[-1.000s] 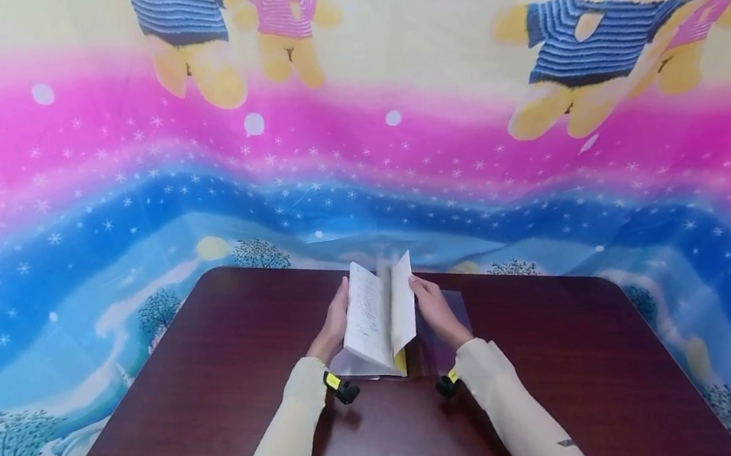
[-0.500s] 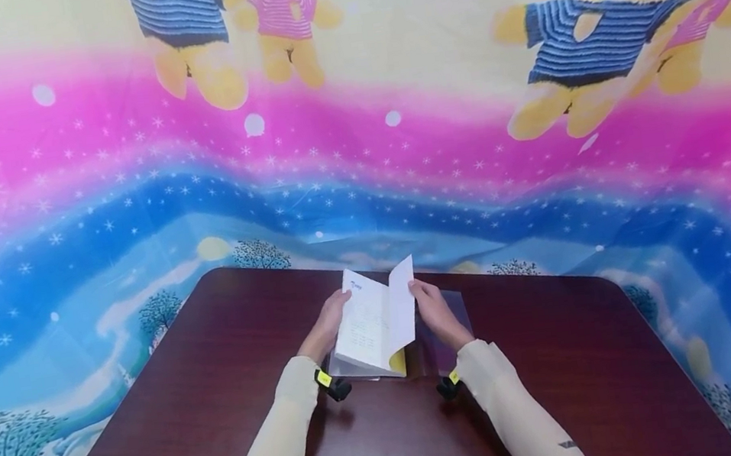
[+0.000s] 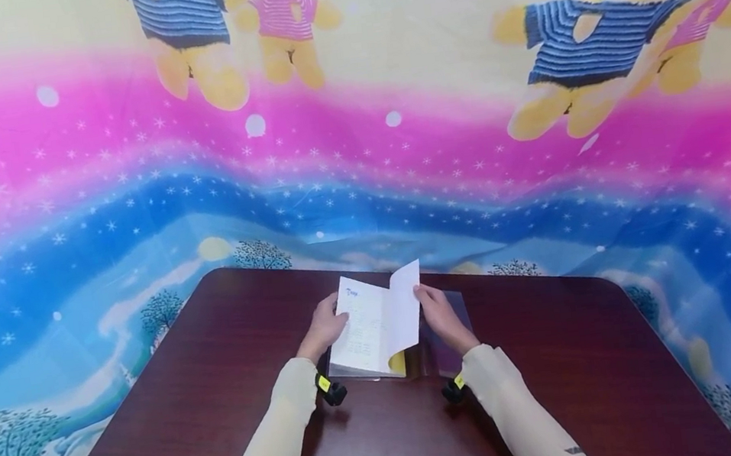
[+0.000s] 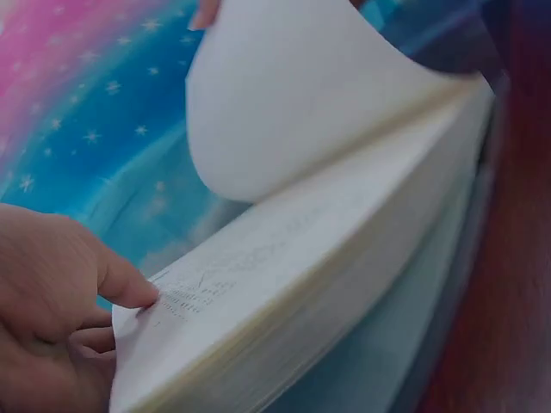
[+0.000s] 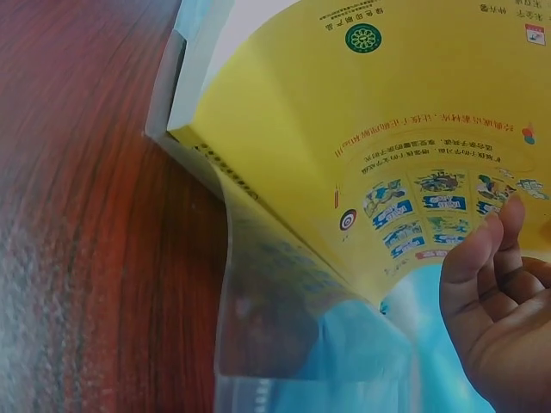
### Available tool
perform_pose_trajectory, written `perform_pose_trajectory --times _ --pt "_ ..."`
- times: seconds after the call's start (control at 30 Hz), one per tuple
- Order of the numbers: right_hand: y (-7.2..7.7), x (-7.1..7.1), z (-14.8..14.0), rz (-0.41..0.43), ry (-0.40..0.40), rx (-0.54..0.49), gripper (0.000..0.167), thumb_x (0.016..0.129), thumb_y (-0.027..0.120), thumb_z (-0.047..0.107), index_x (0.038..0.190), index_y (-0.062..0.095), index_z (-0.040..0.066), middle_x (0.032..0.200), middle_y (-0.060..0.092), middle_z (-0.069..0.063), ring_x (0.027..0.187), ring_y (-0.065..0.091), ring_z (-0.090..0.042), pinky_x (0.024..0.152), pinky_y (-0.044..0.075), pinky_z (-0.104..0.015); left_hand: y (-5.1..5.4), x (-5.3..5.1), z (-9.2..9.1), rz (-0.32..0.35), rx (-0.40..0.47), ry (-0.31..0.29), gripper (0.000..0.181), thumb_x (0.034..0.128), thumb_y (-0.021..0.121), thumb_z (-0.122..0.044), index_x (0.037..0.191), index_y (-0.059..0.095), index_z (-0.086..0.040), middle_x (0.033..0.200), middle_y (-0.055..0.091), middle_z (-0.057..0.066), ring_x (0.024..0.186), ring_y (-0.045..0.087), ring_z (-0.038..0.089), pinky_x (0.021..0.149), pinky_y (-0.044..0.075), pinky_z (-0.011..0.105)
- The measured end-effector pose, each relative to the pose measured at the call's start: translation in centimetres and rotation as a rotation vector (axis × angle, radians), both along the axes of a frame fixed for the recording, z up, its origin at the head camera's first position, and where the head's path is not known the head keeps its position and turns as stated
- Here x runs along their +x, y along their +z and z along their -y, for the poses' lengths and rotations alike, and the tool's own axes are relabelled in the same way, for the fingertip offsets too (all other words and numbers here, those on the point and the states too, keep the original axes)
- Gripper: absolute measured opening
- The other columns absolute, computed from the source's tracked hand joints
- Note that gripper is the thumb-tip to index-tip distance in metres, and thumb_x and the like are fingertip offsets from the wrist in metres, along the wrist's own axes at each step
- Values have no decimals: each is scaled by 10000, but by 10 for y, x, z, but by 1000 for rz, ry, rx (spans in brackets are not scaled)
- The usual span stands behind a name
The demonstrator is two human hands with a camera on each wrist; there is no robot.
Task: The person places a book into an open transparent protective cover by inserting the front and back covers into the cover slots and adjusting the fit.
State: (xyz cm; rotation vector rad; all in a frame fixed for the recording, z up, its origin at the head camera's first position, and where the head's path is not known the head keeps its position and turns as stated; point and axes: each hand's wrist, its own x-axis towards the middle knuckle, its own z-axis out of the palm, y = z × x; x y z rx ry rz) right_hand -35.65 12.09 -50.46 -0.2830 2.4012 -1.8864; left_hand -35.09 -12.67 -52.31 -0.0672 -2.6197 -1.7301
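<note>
A paperback book lies open near the far side of the table, most of its pages on the left side. My left hand grips that left block, thumb on the printed page in the left wrist view. A raised leaf on the right is pinched at its outer edge by my right hand. The right wrist view shows this leaf's other face as the yellow back cover, printed with small pictures, with thumb and fingertips at its edge. A clear plastic jacket spreads loose beneath the yellow cover.
The dark red-brown table has rounded far corners. Behind it hangs a cloth backdrop with bears and snowflakes. A black camera on a strap sits at my left wrist, another at my right.
Pages have fallen over to the left, and the left block lies flatter. My left hand has moved left and down along the book's edge. My right hand has shifted slightly right, still pinching the cover.
</note>
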Motion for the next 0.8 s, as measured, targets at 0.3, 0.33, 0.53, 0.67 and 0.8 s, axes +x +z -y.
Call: perform_pose_trajectory --times 0.3,0.33,0.53,0.67,0.8 --pt "-1 1 -2 2 0 -18 496 1112 369 372 1377 586 13 997 684 -122 822 653 -173 757 548 -368 0 8 -2 -62 -215 67 547 954 622 -42 1461 468 91 1394 579 276 1289 567 411 1057 487 534" --pt "0 1 -2 4 3 -23 495 1112 371 371 1373 590 12 982 684 -119 801 652 -176 746 554 -391 0 9 -2 -64 -225 69 554 944 637 -39 1458 474 89 1390 583 272 1286 569 410 1057 486 535" --pt "3 2 0 15 28 -27 492 1119 367 348 1375 581 -14 905 680 -60 710 622 -161 705 550 -449 1 13 -5 -63 -264 85 627 896 697 -22 1466 459 88 1377 582 275 1281 563 415 1075 469 540" --pt "10 5 -1 32 46 -33 467 1122 364 297 1374 576 -34 884 675 -37 702 617 -155 718 551 -476 1 16 -8 -101 -316 85 717 874 702 -26 1499 383 120 1410 511 327 1310 509 447 1105 429 551" --pt "26 16 -1 25 64 -21 440 1124 353 221 1356 563 -89 883 681 -48 701 622 -144 681 552 -406 -1 18 -12 -95 -341 75 805 895 689 -49 1558 260 105 1482 405 338 1351 460 445 1139 397 533"
